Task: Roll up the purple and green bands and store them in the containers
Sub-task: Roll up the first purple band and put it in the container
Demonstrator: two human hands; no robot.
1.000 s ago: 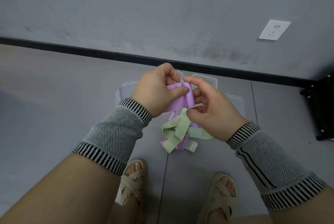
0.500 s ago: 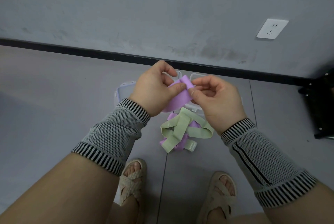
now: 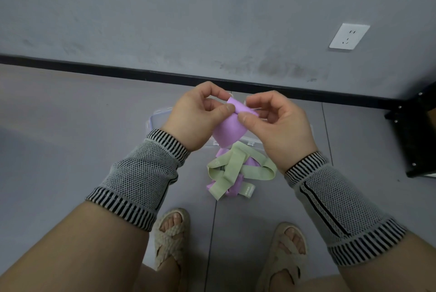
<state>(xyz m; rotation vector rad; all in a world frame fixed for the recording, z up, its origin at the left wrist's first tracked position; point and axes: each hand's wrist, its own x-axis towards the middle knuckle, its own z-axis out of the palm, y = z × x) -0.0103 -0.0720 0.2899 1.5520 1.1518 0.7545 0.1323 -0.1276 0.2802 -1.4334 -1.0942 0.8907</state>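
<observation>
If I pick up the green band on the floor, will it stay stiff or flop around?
Probably flop: the green band lies in soft, twisted loops over the purple ones. It looks thin and flat, so likely light. It shouldn't roll away; it lies limp on the floor.

Both hands hide most of the clear containers (image 3: 157,119) beneath.
</observation>
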